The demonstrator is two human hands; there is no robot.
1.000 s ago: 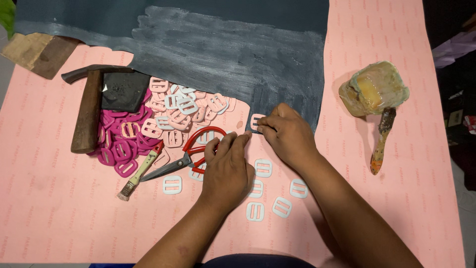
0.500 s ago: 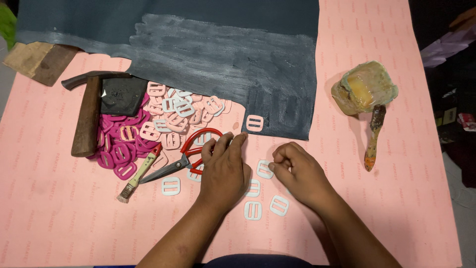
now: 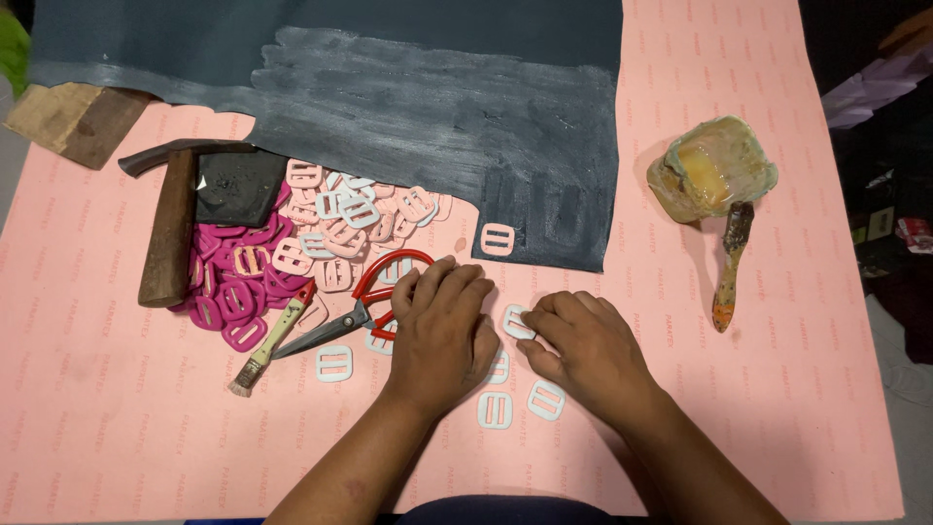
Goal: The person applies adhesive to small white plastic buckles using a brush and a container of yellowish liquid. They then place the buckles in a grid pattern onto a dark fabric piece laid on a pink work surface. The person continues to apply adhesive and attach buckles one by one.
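Observation:
My left hand (image 3: 442, 331) lies flat on the pink mat (image 3: 117, 428), palm down and holding nothing, its fingertips beside the red handles of the scissors (image 3: 387, 280). Just to its right, my right hand (image 3: 588, 352) has its fingers curled onto a loose white buckle (image 3: 515, 322). More white buckles lie around the hands, one below them (image 3: 495, 409), one below the right hand (image 3: 545, 400) and one to the left (image 3: 333, 363). A single white buckle (image 3: 497, 239) sits on the lower edge of the dark painted sheet (image 3: 437, 107).
A hammer (image 3: 167, 233), a black scrap (image 3: 238, 185), a magenta buckle pile (image 3: 225, 297), pale pink buckles (image 3: 350, 219) and a small brush (image 3: 272, 335) lie at left. A glue pot (image 3: 714, 170) and sticky brush (image 3: 729, 264) sit at right. A wooden block (image 3: 78, 122) is at far left.
My right hand left a white buckle on the dark sheet's edge and drew back down to the loose white buckles, closing its fingers on one. My left hand stayed put.

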